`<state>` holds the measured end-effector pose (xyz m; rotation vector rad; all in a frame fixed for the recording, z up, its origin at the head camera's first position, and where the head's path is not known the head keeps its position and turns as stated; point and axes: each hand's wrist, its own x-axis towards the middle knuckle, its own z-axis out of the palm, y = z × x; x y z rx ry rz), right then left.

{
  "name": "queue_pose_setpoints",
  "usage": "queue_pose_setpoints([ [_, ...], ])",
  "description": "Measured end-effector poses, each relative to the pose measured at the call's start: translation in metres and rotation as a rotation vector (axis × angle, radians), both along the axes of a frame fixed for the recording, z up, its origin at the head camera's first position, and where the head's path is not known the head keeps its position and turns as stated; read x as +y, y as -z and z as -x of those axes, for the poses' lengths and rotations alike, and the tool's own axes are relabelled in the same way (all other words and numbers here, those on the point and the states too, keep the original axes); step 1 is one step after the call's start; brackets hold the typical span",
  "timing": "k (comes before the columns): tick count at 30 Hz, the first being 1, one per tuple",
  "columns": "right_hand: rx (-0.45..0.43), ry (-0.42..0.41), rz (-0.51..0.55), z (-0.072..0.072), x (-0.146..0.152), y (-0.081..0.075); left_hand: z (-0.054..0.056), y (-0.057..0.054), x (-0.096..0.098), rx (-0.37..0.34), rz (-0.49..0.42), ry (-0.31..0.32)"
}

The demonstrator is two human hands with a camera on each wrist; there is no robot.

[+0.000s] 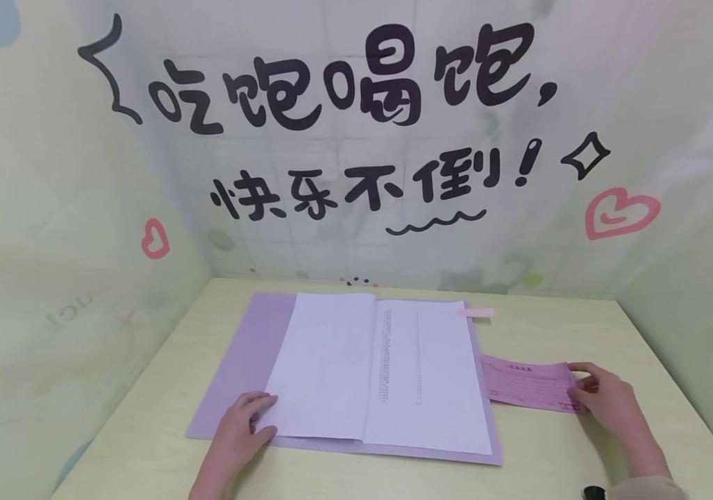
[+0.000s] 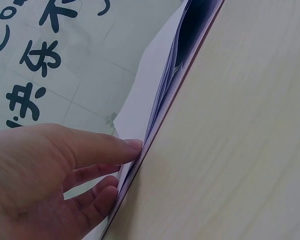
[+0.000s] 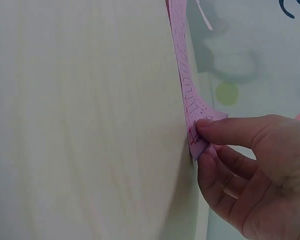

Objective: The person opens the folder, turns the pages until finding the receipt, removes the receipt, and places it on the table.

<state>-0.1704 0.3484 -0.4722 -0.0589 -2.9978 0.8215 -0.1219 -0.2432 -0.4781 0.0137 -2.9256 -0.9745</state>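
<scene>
A purple folder (image 1: 231, 375) lies spread on the table with white pages (image 1: 325, 361) on it; the right-hand page carries rows of fine print. My left hand (image 1: 242, 430) rests at the lower left of the pages, thumb and fingertips spaced apart on the paper. In the left wrist view, the thumb (image 2: 125, 146) touches near the edge of the stacked sheets. To the right, my right hand (image 1: 606, 403) pinches the outer end of a pink printed slip (image 1: 527, 383) between thumb and fingers. The slip's left end is hidden at the folder's right edge. In the right wrist view the slip (image 3: 187, 85) bends upward at the held end.
A pale pink tab (image 1: 477, 312) sticks out at the folder's upper right. The light wooden table (image 1: 393, 482) is bounded at the back and sides by a printed curtain (image 1: 331, 257) with large black characters. A dark object (image 1: 593, 492) shows near the right sleeve (image 1: 646, 489).
</scene>
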Motion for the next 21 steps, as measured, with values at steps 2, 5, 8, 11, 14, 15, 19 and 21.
queue_pose_setpoints([
  [2, -0.005, -0.021, -0.019, 0.001, 0.005, -0.001, 0.000, 0.000, 0.000, 0.005, 0.008, 0.006],
  [5, -0.025, -0.042, -0.037, 0.003, 0.012, -0.003, 0.000, 0.001, 0.000, 0.008, 0.012, 0.010],
  [8, -0.042, -0.058, -0.056, 0.005, 0.018, -0.003, 0.000, 0.001, 0.000, 0.006, 0.012, 0.008],
  [11, -0.041, -0.068, -0.072, 0.006, 0.022, -0.003, -0.001, 0.001, 0.000, 0.004, 0.010, 0.007],
  [14, -0.041, -0.067, -0.072, 0.007, 0.025, -0.002, 0.000, 0.000, 0.000, 0.008, 0.008, 0.010],
  [15, -0.044, -0.065, -0.067, 0.007, 0.026, -0.001, 0.000, 0.000, 0.000, 0.008, 0.006, 0.010],
  [19, -0.060, -0.054, -0.049, 0.007, 0.027, -0.001, 0.000, 0.000, 0.000, 0.005, 0.002, 0.008],
  [21, -0.067, -0.049, -0.043, 0.006, 0.027, -0.001, 0.000, 0.000, 0.001, 0.005, 0.004, 0.008],
])
